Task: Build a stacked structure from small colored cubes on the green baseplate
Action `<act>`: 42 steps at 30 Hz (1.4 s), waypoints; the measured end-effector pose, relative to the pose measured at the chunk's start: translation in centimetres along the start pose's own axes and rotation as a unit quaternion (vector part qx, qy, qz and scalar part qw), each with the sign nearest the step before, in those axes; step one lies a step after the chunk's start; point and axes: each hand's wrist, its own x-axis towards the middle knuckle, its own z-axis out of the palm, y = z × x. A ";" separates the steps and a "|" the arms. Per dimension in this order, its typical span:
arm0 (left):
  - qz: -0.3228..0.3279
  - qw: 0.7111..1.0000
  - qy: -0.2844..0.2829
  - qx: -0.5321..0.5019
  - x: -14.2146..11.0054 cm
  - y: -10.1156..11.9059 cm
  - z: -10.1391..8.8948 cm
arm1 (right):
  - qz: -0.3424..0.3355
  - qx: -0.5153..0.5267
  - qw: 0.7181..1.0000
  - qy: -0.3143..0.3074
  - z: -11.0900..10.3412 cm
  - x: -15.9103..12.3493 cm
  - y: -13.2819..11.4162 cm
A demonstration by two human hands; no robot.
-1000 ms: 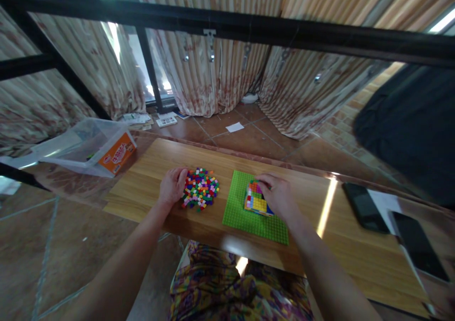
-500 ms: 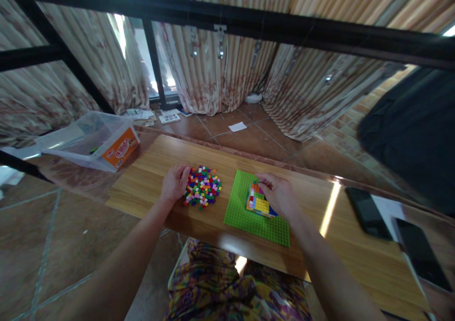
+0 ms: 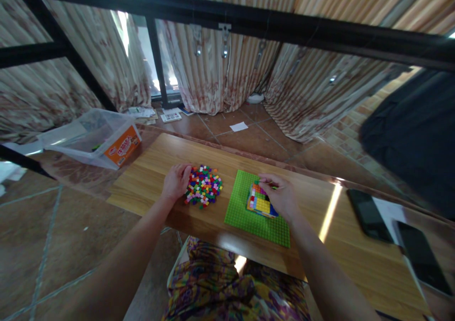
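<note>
A round pile of small multicoloured toy bricks (image 3: 204,187) lies on the wooden table. My left hand (image 3: 177,182) rests against its left side, thumb and fingers drawn together; whatever is between them is hidden. To the right is a green baseplate (image 3: 236,207) carrying a low, multicoloured block of bricks (image 3: 262,205), with yellow on top and a blue right side. Over the upper right part of this build, my right hand (image 3: 282,195) is closed in a pinch, fingertips at its far edge. A bit of green shows by the fingers, too small to make out.
A clear plastic bin (image 3: 88,138) with an orange label stands beyond the table's left end. Two dark phones (image 3: 369,214) and white paper (image 3: 389,210) lie at the right. Sunlight streaks the wooden table (image 3: 341,259). Past its far edge are curtains and a dark metal frame.
Both hands stay almost where they were, the left by the pile and the right over the build. My right fingers have shifted slightly. The whole view has moved a little.
</note>
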 end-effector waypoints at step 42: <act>0.008 1.000 0.002 0.015 -0.3 0.4 0.1 | -0.146 -0.060 0.987 -0.010 1.7 -4.1 -5.4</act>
